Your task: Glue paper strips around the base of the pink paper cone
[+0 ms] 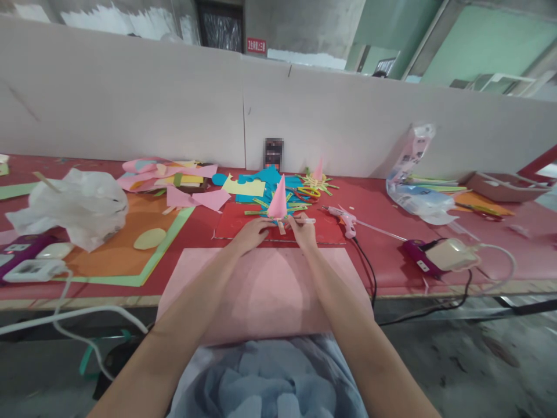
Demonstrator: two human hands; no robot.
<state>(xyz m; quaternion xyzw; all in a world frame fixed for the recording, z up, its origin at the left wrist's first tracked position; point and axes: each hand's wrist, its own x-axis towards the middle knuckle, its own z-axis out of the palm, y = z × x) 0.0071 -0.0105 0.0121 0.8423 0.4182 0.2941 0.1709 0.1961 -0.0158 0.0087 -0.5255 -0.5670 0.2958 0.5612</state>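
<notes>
A paper craft with a pink cone [278, 203] stands upright in front of me, green and yellow patterned strips spreading from its base over blue paper. My left hand [255, 233] is at the base's left side, its fingers curled onto the craft's edge. On the right, my right hand [303, 232] grips a white marker [308, 221], its tip side turned toward the base of the cone. The fingertips of both hands are small and partly hidden. Beneath the craft lies a red board [226, 223].
A pink glue gun [343, 220] lies to the right, its cord running down. Scissors [308, 193] and a second cone craft [319, 174] sit behind. Paper scraps [174, 174] and a plastic bag [78, 203] are left; a power strip [420, 258] is right. Pink paper [270, 290] covers the front edge.
</notes>
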